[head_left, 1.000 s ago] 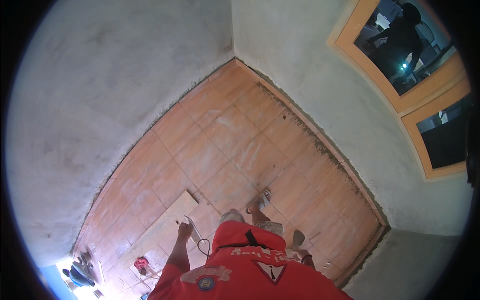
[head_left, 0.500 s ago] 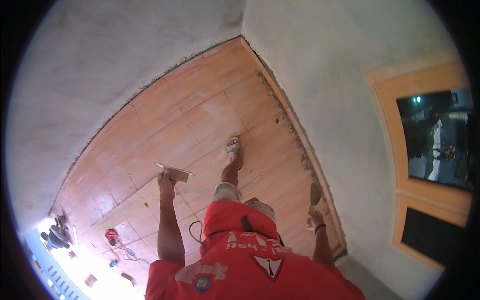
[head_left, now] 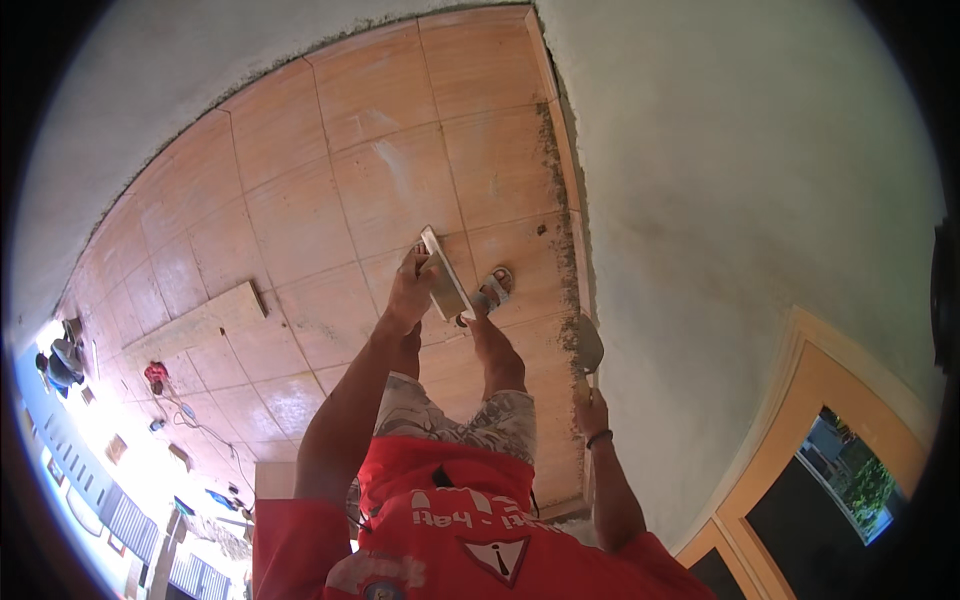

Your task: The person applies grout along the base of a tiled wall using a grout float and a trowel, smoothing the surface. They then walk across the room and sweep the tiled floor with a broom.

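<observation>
My left hand point(head_left: 408, 290) is closed on one side of a flat rectangular plate point(head_left: 450, 285) with a whitish edge. It is held tilted above the tiled floor; its exact kind is unclear. On the right, my right hand point(head_left: 592, 412) grips the handle of a trowel point(head_left: 589, 345), whose grey blade points away from me close to the wall's foot. Beneath them spreads the orange-tan tiled floor point(head_left: 390, 190). A narrow tile skirting point(head_left: 563, 150) runs along the right wall, with dark crumbs of mortar beside it.
A long pale board point(head_left: 200, 318) lies on the tiles at left. Farther left are a red object point(head_left: 155, 374), a cable point(head_left: 215, 437) and scattered pieces. Grey plastered walls point(head_left: 720, 180) bound the floor. An orange window frame point(head_left: 770, 420) is at lower right.
My left hand has brought the plate farther ahead and to the right, turning it steeper. My right hand and trowel have shifted left in view, closer to the wall. The view has swung.
</observation>
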`<state>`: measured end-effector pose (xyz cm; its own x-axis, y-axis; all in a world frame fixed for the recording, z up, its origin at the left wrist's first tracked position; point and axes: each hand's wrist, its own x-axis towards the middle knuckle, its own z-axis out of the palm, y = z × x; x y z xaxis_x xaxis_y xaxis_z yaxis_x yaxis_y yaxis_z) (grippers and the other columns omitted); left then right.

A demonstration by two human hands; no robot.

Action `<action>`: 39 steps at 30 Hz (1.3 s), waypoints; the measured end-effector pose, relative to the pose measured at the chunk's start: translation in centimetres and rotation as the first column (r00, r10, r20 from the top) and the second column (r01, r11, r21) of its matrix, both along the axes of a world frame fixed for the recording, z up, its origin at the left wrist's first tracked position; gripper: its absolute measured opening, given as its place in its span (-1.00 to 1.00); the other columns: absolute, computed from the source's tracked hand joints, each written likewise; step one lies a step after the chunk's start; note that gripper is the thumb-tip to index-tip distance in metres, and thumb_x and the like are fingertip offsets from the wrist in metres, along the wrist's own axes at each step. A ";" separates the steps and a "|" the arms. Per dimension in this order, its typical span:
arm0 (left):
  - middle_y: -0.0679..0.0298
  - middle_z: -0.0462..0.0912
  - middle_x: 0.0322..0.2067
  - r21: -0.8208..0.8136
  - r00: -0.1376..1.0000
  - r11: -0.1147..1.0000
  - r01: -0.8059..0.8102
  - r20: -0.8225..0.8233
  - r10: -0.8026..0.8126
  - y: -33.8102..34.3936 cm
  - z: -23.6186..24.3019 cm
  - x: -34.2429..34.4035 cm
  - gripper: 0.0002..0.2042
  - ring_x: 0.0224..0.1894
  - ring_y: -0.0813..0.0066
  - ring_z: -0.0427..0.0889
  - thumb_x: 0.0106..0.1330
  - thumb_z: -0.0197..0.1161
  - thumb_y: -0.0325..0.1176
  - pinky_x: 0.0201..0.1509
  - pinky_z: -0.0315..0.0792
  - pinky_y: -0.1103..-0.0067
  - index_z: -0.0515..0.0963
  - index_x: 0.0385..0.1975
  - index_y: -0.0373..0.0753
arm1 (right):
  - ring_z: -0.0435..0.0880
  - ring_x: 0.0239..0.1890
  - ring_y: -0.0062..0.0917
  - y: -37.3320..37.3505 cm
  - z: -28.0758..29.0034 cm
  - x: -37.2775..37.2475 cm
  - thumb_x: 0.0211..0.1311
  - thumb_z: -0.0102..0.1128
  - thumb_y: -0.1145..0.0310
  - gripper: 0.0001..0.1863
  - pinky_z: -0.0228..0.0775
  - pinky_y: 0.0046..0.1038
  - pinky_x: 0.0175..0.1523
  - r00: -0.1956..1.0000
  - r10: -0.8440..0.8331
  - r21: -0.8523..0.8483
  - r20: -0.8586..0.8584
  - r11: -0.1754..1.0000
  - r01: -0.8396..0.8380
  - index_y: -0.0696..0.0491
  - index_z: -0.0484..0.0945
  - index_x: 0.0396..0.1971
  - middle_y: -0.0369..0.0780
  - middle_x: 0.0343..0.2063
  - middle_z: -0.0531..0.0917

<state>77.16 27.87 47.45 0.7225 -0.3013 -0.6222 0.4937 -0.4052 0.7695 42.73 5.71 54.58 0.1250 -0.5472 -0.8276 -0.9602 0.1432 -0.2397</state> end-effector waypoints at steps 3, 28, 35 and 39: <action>0.02 0.54 -0.38 0.022 0.999 0.999 0.044 0.022 -0.045 -0.8 -5.3 -2.4 -0.77 -0.28 0.26 0.52 0.18 0.09 -0.39 -0.18 0.36 0.45 0.41 -0.22 -0.38 | 0.38 -0.80 -0.63 -5.5 -5.8 0.8 0.19 0.06 0.28 -0.81 0.22 -0.54 -0.74 0.998 -0.051 0.076 0.026 0.996 0.049 0.08 0.37 -0.32 -0.33 -0.73 0.40; 0.08 0.40 -0.37 0.135 0.678 0.821 0.555 0.498 -0.541 -6.7 -23.1 4.4 -0.65 -0.29 0.06 0.46 0.05 0.18 -0.54 -0.23 0.36 0.36 0.42 -0.11 -0.24 | 0.57 -0.31 -0.09 -21.1 -36.7 28.9 0.14 0.08 0.32 -0.58 0.38 -0.26 -0.21 0.664 0.748 -0.849 0.000 0.351 -0.395 0.15 0.31 -0.01 0.03 -0.36 0.57; 0.10 0.38 -0.35 0.139 0.620 0.800 0.584 0.560 -0.550 -7.6 -24.4 5.6 -0.64 -0.26 0.10 0.47 0.06 0.21 -0.46 -0.20 0.37 0.30 0.40 -0.08 -0.15 | 0.54 -0.28 0.02 -19.5 -36.8 30.6 0.14 0.07 0.33 -0.55 0.37 -0.16 -0.24 0.681 0.731 -0.850 -0.031 0.339 -0.402 0.12 0.26 0.03 0.10 -0.35 0.56; 0.08 0.38 -0.33 0.199 0.547 0.746 0.635 0.567 -0.616 -8.3 -26.5 6.2 -0.64 -0.25 0.09 0.48 0.09 0.19 -0.41 -0.16 0.37 0.29 0.39 -0.06 -0.13 | 0.53 -0.29 0.03 -18.4 -37.3 30.6 0.15 0.06 0.33 -0.58 0.37 -0.14 -0.24 0.673 0.738 -0.909 0.046 0.310 -0.278 0.13 0.28 0.00 0.11 -0.36 0.56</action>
<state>83.34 19.59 20.98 0.5432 -0.8266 -0.1473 -0.4076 -0.4130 0.8144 73.33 -12.65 17.27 0.8036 -0.5732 0.1606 -0.5217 -0.8081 -0.2736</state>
